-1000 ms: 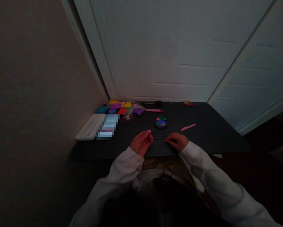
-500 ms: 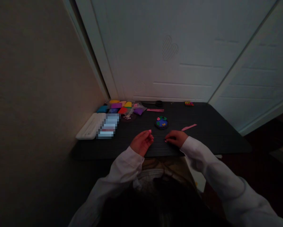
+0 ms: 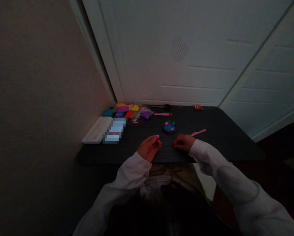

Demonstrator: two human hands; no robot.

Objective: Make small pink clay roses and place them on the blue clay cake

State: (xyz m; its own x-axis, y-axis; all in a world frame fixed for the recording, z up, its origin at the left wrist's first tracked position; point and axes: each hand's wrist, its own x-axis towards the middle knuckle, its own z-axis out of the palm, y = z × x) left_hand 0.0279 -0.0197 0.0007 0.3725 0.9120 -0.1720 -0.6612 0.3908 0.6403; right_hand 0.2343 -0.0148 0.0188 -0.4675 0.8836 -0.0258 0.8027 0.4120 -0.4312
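Observation:
Between the thumb and fingertips of my left hand (image 3: 149, 148) is a small pink clay piece (image 3: 157, 136). My right hand (image 3: 185, 143) rests low on the dark table with its fingers pinched together at the surface; whatever lies under the fingertips is hidden. Just beyond both hands sits a round dark clay disc (image 3: 170, 127) with a blue middle, green leaf-like bits, a pink bit and a yellow bit. A pink clay knife (image 3: 199, 132) lies beyond my right hand, its near end close to the fingers.
Several bags of coloured clay (image 3: 129, 114) are heaped at the back left. A white case (image 3: 98, 130) and a blurred-out screen (image 3: 115, 130) lie in front of them. Pink sticks (image 3: 163, 114), black scissors (image 3: 166, 107) and a small colourful item (image 3: 198, 107) sit along the back.
The pink bit seen at my right fingertips earlier is now hidden beneath them. My left hand keeps its pinch on the pink piece. The whole view has shifted slightly.

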